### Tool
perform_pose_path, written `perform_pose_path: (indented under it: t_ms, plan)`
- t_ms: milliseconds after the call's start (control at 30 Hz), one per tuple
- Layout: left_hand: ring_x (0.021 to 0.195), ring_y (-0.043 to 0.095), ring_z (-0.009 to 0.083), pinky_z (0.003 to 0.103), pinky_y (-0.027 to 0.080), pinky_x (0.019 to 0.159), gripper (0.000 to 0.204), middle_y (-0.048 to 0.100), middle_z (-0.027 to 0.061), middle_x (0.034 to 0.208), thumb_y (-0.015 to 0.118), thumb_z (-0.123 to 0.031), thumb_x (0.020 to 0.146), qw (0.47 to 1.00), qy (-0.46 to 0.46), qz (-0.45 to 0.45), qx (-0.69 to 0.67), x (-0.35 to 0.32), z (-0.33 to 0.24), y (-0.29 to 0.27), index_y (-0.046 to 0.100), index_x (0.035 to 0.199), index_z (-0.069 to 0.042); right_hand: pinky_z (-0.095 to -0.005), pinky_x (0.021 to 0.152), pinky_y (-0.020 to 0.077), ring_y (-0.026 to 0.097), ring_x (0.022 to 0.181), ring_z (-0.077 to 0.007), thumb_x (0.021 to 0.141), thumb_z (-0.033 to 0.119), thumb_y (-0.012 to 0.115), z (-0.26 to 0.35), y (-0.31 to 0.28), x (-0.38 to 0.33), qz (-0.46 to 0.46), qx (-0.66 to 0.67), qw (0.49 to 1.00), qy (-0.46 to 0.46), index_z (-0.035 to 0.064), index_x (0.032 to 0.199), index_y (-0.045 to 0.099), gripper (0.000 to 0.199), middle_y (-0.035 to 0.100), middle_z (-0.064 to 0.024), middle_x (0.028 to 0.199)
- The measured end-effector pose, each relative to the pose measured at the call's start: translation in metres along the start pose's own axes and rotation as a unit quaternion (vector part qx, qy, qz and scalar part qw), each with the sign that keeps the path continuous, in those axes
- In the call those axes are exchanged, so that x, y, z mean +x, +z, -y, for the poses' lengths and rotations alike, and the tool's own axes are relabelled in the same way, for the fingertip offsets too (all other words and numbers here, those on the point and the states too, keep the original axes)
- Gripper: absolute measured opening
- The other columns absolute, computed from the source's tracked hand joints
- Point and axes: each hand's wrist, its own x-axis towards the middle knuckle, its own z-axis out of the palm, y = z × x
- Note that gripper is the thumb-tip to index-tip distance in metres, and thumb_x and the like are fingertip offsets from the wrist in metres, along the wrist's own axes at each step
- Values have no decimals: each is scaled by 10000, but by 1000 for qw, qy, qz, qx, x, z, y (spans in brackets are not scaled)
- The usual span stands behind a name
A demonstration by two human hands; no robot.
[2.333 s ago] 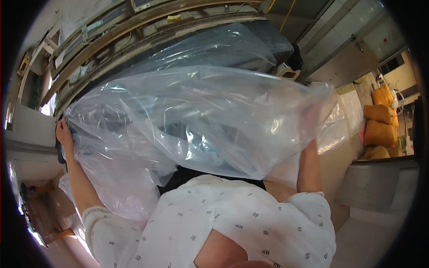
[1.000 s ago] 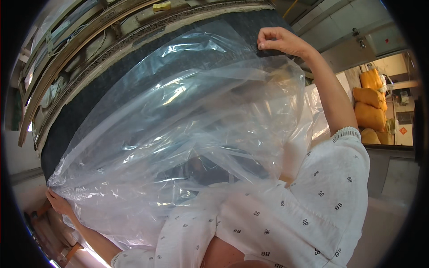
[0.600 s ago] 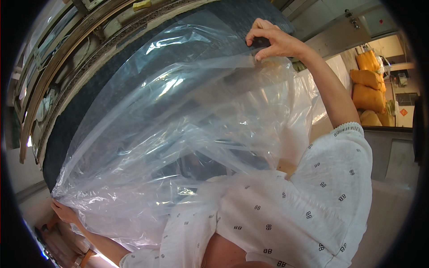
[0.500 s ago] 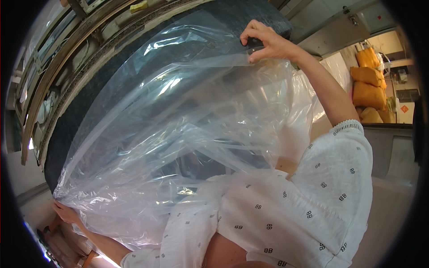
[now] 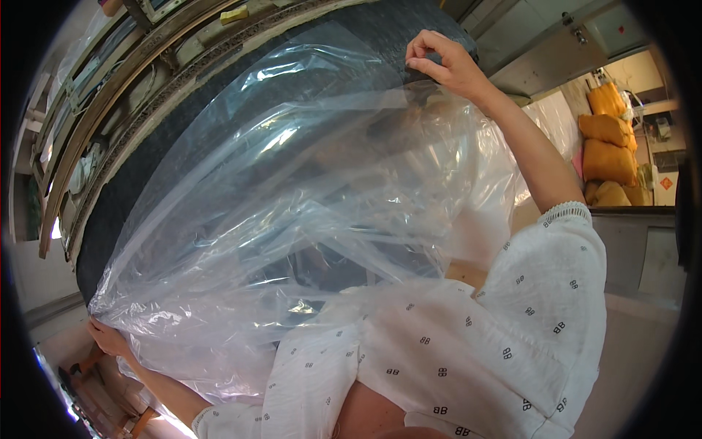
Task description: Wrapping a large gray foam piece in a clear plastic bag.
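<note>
At the lower left, partly cropped by the dark round rim, brown furniture (image 5: pixel 99 391) stands in shade, too blurred to name. Just above it, the left hand (image 5: pixel 108 338) is clamped on the gathered corner of a clear plastic sheet (image 5: pixel 322 197), whose creases fan out from that grip. Along the upper left runs a frame (image 5: pixel 110 95) of long brown rails, with a small yellow block (image 5: pixel 234 14) resting on it. Beside the frame lies a black tabletop (image 5: pixel 106 234), bare in a band along its far edge. The sheet spreads over this tabletop toward the person's body, wrinkled and glossy, its near part reaching a white shirt (image 5: pixel 431 351) with small dark marks. At the upper right of the sheet, the right hand (image 5: pixel 447 64) is raised with the fingers curled, the tips of thumb and forefinger close together by the sheet's far edge; whether they pinch the film, I cannot tell. Right of that forearm, more clear plastic (image 5: pixel 552 121) lies in a pale heap. Farther right, orange sacks (image 5: pixel 608 157) are stacked, with a red diamond-shaped paper (image 5: pixel 666 183) on the wall beside them.
</note>
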Motion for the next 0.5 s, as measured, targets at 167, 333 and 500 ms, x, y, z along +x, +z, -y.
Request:
perform_pose_path:
  t_ms: [167, 333, 500]
  plan:
    - [981, 551, 331, 418, 418, 815, 450, 587, 84, 1109, 327, -486, 902, 1000, 22, -13, -9, 0, 1, 1, 532, 1159, -178, -314, 714, 377, 493, 776, -199, 708, 258, 692, 16, 7, -16, 23, -129, 990, -57, 93, 800, 526, 251, 508, -15, 793]
    - [977, 553, 330, 412, 424, 806, 449, 591, 78, 1104, 330, -482, 904, 1000, -9, -8, 12, -2, -7, -6, 541, 1143, -166, -346, 678, 413, 516, 806, -211, 712, 302, 685, -15, 25, -45, -100, -281, 955, 5, 63, 815, 563, 287, 543, -49, 812]
    - [968, 553, 332, 418, 426, 794, 439, 596, 86, 1080, 330, -475, 906, 1000, 18, -15, 3, 6, 5, 8, 548, 1118, -158, -294, 718, 421, 543, 741, -187, 772, 291, 647, -33, 51, -63, -129, -119, 970, 170, 44, 787, 594, 253, 588, -45, 796]
